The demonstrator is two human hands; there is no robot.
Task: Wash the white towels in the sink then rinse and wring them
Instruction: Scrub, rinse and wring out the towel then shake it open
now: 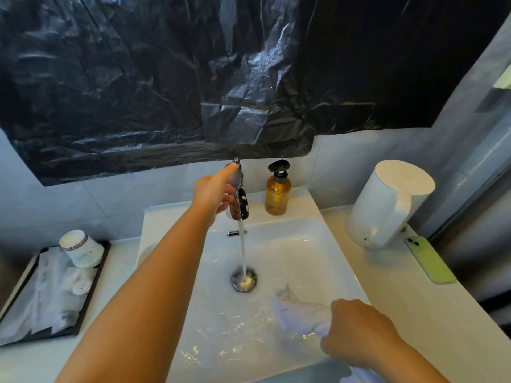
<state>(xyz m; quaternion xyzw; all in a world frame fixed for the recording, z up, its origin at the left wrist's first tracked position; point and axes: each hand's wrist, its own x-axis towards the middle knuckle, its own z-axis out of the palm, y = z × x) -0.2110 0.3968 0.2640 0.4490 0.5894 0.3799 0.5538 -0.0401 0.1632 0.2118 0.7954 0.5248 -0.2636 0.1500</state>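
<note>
While water runs in a single smooth stream from the chrome tap onto the round metal drain, the left hand is wrapped over the tap's top, fingers curled around its handle. The right hand is clenched on one white towel, a soft, wet, bunched twist of cloth lying low in the front right of the sink, its free end pointing toward the drain. A further fold of pale cloth shows at the bottom edge under the right wrist; whether it belongs to the same towel cannot be told.

The sink is a glossy white rectangular basin with rounded corners, and shallow water glints over its floor. On its rear ledge stands one amber, cylindrical pump bottle with a black head, just right of the tap. The white bench carries, to the right, one smooth white cylindrical kettle with a flat lid and a broad handle, and one green phone lying flat beside it. To the left sits one black rectangular tray holding crumpled white wrappers and one stack of paper cups tipped on its side. Crinkled black plastic sheeting covers the wall above.
</note>
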